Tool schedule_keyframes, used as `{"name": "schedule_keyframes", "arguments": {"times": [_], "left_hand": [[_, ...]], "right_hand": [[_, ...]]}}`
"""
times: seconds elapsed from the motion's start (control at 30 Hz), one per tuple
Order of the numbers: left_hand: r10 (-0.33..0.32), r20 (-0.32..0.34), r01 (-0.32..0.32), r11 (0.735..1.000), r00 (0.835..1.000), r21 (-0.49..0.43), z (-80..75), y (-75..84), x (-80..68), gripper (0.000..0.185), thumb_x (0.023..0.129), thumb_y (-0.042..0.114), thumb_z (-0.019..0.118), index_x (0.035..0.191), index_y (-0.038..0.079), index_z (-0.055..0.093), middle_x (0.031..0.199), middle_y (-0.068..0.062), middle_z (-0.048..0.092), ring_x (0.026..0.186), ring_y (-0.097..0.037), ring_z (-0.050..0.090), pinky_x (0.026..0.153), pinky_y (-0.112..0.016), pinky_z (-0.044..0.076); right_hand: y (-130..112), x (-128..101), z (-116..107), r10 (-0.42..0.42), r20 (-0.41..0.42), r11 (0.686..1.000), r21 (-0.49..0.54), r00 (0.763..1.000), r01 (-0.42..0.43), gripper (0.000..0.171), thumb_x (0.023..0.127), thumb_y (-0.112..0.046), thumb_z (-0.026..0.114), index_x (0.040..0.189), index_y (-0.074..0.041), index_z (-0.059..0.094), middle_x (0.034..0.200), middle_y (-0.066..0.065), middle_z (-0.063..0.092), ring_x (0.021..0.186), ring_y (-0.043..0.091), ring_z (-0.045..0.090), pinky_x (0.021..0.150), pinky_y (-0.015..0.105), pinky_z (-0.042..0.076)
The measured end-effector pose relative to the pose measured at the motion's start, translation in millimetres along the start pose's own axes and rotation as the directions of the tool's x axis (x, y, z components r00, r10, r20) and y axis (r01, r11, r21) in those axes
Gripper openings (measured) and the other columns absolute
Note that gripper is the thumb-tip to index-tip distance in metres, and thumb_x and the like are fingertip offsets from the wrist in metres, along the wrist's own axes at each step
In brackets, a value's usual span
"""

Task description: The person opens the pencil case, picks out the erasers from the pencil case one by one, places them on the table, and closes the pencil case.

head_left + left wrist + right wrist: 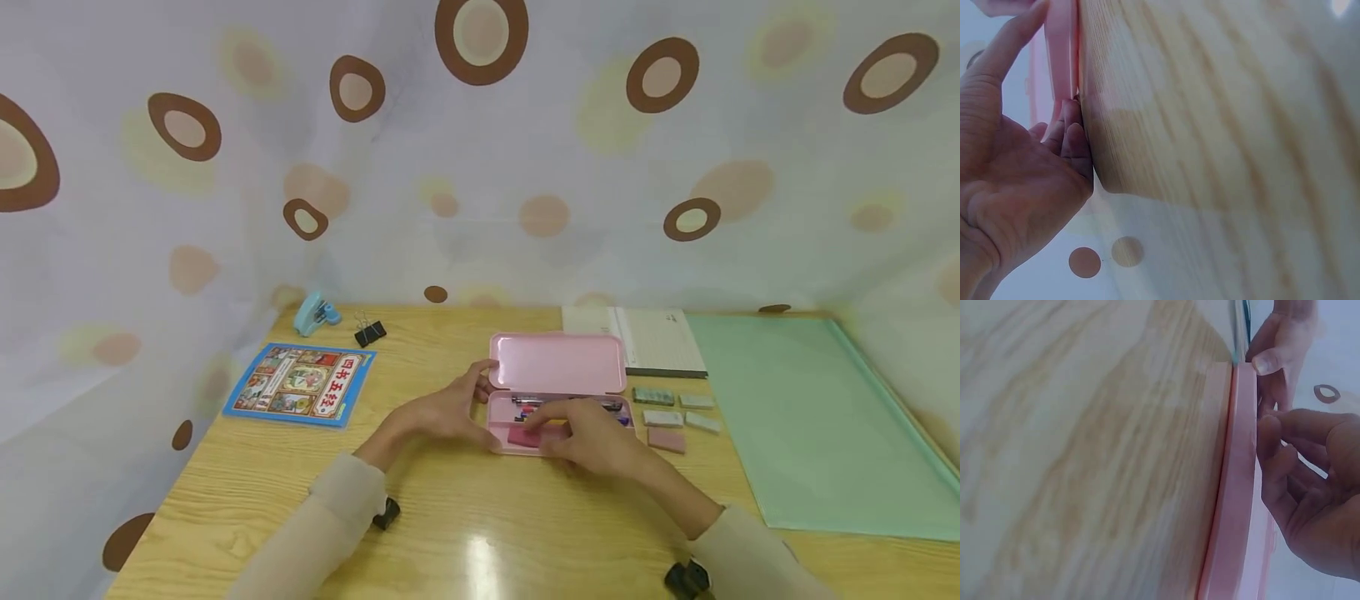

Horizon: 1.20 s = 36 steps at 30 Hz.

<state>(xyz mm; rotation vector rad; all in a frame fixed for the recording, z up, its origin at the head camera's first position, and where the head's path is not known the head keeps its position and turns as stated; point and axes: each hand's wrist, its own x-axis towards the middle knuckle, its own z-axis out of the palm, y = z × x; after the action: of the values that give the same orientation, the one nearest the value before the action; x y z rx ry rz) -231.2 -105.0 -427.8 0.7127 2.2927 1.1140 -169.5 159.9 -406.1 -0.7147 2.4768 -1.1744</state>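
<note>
Packing stage: left hand (450,408) grips the open pink pencil case (557,363) by its end; right hand (588,433) pinches a red eraser (528,435) inside. Next: release it flat.

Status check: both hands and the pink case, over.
Left hand grips pencil case at its left end, lid open. Right hand fingers on dark pink eraser inside. Four erasers lie right of it, clear.

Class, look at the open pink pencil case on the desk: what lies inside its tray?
Inside the pencil case lie several pens along the back and a dark pink eraser in front. The right hand covers the tray's middle, so anything beneath it is hidden.
</note>
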Motion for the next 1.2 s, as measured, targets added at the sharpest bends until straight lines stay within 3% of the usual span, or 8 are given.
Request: {"name": "schedule_keyframes", "arguments": {"times": [0.1,0.2,0.3,0.4,0.53,0.87,1.0,1.2], "left_hand": [[-0.003,0.006,0.003,1.0,1.0,0.008,-0.3,0.9,-0.9,0.123,0.074,0.03,0.094,0.163,0.017,0.011,0.139,-0.006,0.045,0.128,-0.02,0.045,0.115,-0.037,0.038],[-0.005,0.001,0.005,1.0,1.0,0.011,-0.8,1.8,-0.4,0.123,0.074,0.03,0.095,0.163,0.018,0.011,0.139,-0.005,0.045,0.129,-0.019,0.045,0.115,-0.037,0.037],[-0.004,-0.014,0.004,1.0,1.0,0.003,-3.9,1.4,1.5,0.122,0.074,0.028,0.095,0.163,0.019,0.012,0.139,-0.005,0.045,0.129,-0.019,0.045,0.115,-0.036,0.037],[0.003,-0.008,-0.003,1.0,1.0,-0.007,-4.8,1.9,3.0,0.122,0.075,0.028,0.094,0.163,0.018,0.011,0.141,-0.007,0.044,0.129,-0.02,0.044,0.115,-0.037,0.037],[0.002,-0.006,-0.002,1.0,1.0,-0.013,-4.0,2.2,2.7,0.122,0.075,0.027,0.094,0.163,0.016,0.011,0.141,-0.008,0.044,0.129,-0.021,0.045,0.115,-0.037,0.037],[0.006,-0.001,-0.006,1.0,1.0,-0.016,-1.4,1.8,-1.8,0.121,0.074,0.025,0.095,0.162,0.014,0.012,0.138,-0.008,0.045,0.127,-0.021,0.045,0.114,-0.037,0.038],[0.015,-0.003,-0.015,1.0,1.0,-0.021,0.9,1.0,-1.9,0.121,0.074,0.023,0.094,0.162,0.013,0.012,0.137,-0.009,0.045,0.127,-0.022,0.045,0.114,-0.038,0.037],[0.017,0.006,-0.017,1.0,1.0,-0.02,-1.9,1.1,-0.6,0.121,0.074,0.024,0.094,0.162,0.015,0.012,0.138,-0.008,0.043,0.128,-0.021,0.044,0.115,-0.037,0.037]], "right_hand": [[0,1,4,-0.018,-0.055,0.998,-0.053,0.998,0.015,0.025,0.095,0.0,0.067,0.113,-0.012,0.078,0.085,0.006,0.075,0.042,0.008,0.053,0.044,0.025,0.043],[-2,4,8,-0.056,-0.137,0.988,-0.148,0.989,0.036,0.019,0.092,-0.001,0.072,0.104,-0.013,0.08,0.101,0.002,0.077,0.056,0.006,0.059,0.058,0.027,0.051],[-7,12,11,-0.093,-0.198,0.97,-0.24,0.976,0.044,0.012,0.089,-0.005,0.078,0.096,-0.014,0.081,0.096,-0.002,0.078,0.076,0.007,0.065,0.076,0.031,0.054],[-10,16,14,-0.101,-0.231,0.961,-0.274,0.968,0.035,0.006,0.088,-0.007,0.081,0.092,-0.012,0.082,0.091,-0.003,0.078,0.086,0.012,0.069,0.082,0.038,0.057],[-14,18,19,-0.076,-0.235,0.96,-0.281,0.969,0.007,0.004,0.088,-0.008,0.082,0.092,-0.009,0.082,0.09,0.0,0.077,0.089,0.018,0.071,0.083,0.041,0.058],[-21,14,29,-0.069,-0.255,0.936,-0.35,0.965,-0.025,0.01,0.086,-0.005,0.081,0.089,-0.015,0.082,0.087,-0.003,0.077,0.083,0.014,0.069,0.077,0.039,0.057],[-16,12,29,-0.045,-0.256,0.958,-0.285,0.966,-0.031,0.012,0.087,-0.005,0.079,0.09,-0.016,0.082,0.09,-0.003,0.078,0.082,0.012,0.07,0.076,0.037,0.057],[-9,5,12,0.101,-0.246,0.995,0.011,0.964,-0.101,0.01,0.093,-0.008,0.076,0.093,-0.016,0.081,0.092,0.001,0.077,0.04,0.013,0.054,0.042,0.029,0.045]]}}
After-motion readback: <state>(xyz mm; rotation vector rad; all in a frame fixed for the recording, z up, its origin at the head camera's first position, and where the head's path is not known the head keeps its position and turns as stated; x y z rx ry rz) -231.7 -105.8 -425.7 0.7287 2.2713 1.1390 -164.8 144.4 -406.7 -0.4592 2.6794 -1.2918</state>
